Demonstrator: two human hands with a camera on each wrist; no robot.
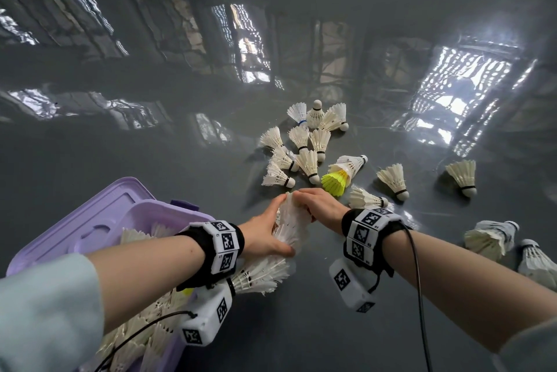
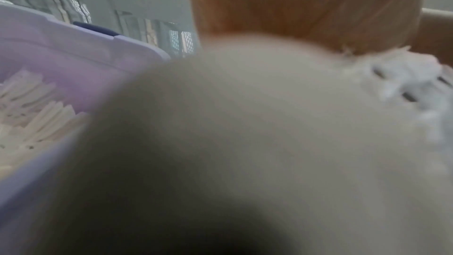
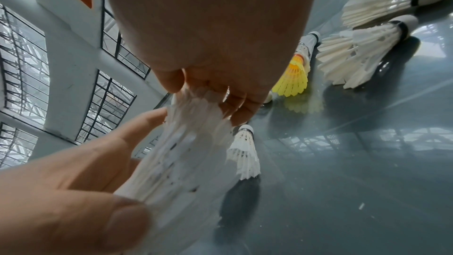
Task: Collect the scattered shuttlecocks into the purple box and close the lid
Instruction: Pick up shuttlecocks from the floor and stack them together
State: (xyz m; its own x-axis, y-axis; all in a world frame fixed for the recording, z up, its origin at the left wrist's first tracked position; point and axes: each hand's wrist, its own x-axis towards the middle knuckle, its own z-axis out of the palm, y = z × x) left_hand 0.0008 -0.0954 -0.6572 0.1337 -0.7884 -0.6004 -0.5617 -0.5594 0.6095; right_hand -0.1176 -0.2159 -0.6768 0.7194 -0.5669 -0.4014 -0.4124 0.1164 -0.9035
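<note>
Held stack of shuttlecocks [image 1: 291,227]: white feathered, nested one into another, gripped between both hands above the grey glossy floor [image 1: 301,326], just beside the purple box. The left hand [image 1: 265,236] cups its lower side, thumb and fingers curled round the feathers. The right hand [image 1: 321,205] pinches the upper end with curled fingers [image 3: 235,108]. A second bundle of white feathers [image 1: 262,275] shows beneath the left wrist; whether it joins the held stack cannot be told.

Purple box [image 1: 177,215]: lilac plastic, open, at the near-left of the floor, partly behind the left forearm. White shuttlecocks [image 1: 141,326] fill it. Its lid [image 1: 99,215], same lilac, lies open on the far side. A darker purple latch [image 1: 184,205] sits on the rim.

Loose shuttlecocks [image 1: 301,145]: a white cluster on the floor beyond the hands, cork ends with dark bands. One yellow shuttlecock [image 1: 334,181] lies just beyond the right hand. Two white shuttlecocks [image 1: 394,180] lie apart to the right. Several more shuttlecocks [image 1: 494,239] sit at the right edge, one cut off by the frame.

Hard to make out: the left wrist view is mostly blurred feathers. Both wrists carry marker-printed bands [image 1: 226,246].
</note>
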